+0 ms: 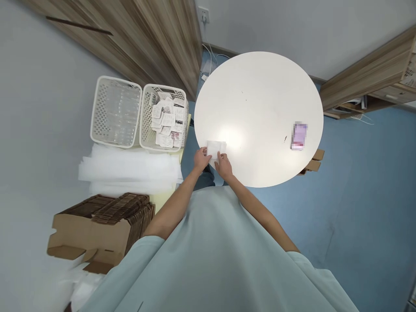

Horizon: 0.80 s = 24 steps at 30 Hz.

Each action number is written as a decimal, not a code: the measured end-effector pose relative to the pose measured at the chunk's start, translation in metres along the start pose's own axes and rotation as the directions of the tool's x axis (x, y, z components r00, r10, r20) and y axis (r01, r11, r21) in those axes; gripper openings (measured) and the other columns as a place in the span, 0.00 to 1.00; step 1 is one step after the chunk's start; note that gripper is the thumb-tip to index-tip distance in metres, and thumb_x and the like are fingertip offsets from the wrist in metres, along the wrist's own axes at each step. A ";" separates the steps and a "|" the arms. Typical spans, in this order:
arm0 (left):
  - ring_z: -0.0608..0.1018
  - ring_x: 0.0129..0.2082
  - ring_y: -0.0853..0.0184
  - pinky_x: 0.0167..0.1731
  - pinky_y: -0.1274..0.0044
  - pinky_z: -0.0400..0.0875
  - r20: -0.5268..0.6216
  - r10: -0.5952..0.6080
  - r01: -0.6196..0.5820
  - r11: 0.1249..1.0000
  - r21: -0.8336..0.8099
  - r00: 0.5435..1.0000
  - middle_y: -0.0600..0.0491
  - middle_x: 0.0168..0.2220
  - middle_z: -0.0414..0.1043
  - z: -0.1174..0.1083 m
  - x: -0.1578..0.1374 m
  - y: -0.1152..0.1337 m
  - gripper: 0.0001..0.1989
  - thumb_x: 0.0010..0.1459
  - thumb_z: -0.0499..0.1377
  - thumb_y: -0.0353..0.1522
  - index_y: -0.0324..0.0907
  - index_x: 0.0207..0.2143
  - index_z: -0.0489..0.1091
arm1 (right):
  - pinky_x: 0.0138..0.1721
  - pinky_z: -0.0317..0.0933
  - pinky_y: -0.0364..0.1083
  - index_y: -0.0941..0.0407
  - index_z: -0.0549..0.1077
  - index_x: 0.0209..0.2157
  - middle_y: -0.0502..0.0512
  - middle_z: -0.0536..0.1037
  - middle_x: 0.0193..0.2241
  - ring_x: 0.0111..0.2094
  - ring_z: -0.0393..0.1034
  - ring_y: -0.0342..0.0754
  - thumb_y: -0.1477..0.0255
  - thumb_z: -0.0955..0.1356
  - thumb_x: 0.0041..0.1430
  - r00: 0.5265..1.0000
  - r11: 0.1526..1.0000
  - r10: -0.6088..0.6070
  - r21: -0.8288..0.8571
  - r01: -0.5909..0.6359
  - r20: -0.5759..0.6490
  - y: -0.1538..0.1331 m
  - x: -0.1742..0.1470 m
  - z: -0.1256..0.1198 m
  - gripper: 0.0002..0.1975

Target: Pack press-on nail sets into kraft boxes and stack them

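A small white rectangular packet (216, 148), which looks wrapped in thin translucent foam sheet, lies at the near edge of the round white table (260, 95). My left hand (202, 159) grips its left side, fingers curled and thumb on the near corner. On the near right side, my right hand (224, 165) holds the packet with bent fingers pressed onto it. What is inside the wrap cannot be made out.
Left of the table stand a white basket (144, 130) of printed cards or packets and another basket (94, 115) of clear plastic pieces. Nearer are white foam sheets (130, 167) and stacked flat cardboard boxes (94, 234). A pixelated purple item (299, 135) lies on the table's right.
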<state>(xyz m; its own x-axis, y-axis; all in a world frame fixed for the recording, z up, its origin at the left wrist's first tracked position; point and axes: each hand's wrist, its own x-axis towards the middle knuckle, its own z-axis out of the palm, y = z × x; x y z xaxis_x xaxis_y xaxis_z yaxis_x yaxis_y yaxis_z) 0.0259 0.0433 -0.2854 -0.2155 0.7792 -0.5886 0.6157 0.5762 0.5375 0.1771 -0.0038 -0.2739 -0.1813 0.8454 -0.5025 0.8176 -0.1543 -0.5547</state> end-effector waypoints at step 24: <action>0.80 0.41 0.61 0.45 0.66 0.78 0.093 0.185 -0.193 0.977 0.089 0.978 0.42 0.62 0.63 0.061 -0.039 0.076 0.17 0.67 0.63 0.32 0.43 0.57 0.66 | 0.60 0.72 0.54 0.56 0.79 0.60 0.64 0.82 0.58 0.56 0.79 0.55 0.67 0.62 0.76 0.978 0.937 0.145 0.339 -0.087 -0.150 0.062 0.009 -0.058 0.21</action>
<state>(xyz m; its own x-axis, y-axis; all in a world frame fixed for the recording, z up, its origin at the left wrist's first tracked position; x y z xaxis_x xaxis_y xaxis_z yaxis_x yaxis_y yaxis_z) 0.1269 0.0417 -0.2590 -0.0262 0.8460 -0.5326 0.7109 0.3903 0.5850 0.2580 0.0238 -0.2740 0.0233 0.8813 -0.4720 0.5962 -0.3912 -0.7011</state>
